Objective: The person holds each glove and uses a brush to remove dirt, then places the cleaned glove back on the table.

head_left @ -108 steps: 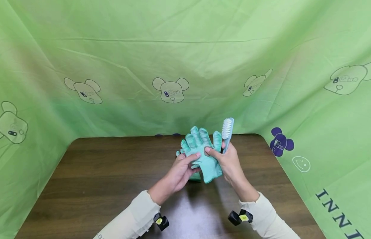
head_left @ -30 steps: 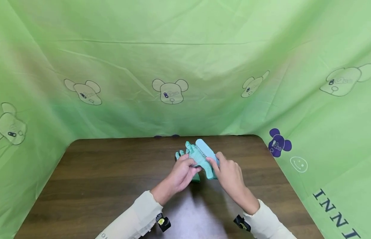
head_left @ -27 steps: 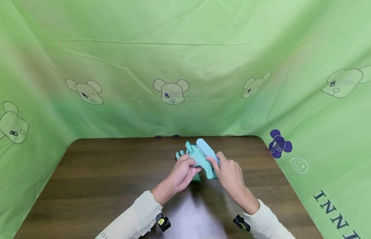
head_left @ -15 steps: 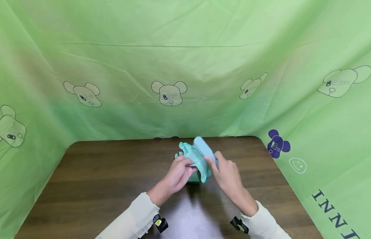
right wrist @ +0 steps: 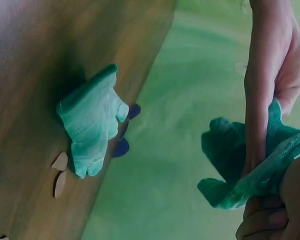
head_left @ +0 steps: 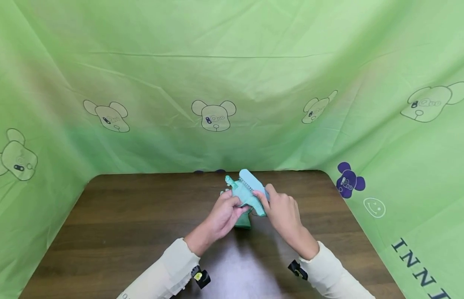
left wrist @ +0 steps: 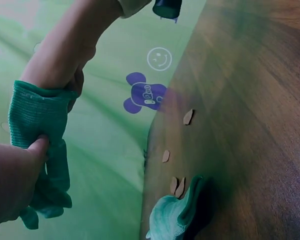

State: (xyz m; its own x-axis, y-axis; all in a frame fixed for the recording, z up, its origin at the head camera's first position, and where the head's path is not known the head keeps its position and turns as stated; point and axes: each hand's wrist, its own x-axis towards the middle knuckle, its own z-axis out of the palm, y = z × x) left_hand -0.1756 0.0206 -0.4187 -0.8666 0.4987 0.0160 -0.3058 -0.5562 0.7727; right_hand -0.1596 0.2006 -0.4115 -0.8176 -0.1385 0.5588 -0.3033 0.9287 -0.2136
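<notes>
My left hand pinches a turquoise knit work glove, thumb on top, above the table. My right hand grips the handle of a light blue brush, whose white bristles lie against the glove. In the left wrist view the held glove hangs with its cuff up, right beside the right hand. A second glove of the same colour lies on the table in the right wrist view; in the head view only part of this glove shows below the left hand.
Several small brown flakes lie on the wooden table near the lying glove. A green printed curtain closes off the back and sides. Black devices sit at both wrists.
Earlier the brush stood upright beside the glove, with both thumbs on the glove; since then the brush has tipped over, bristles onto the glove. Lately brush and glove have shifted slightly left and tilted.
</notes>
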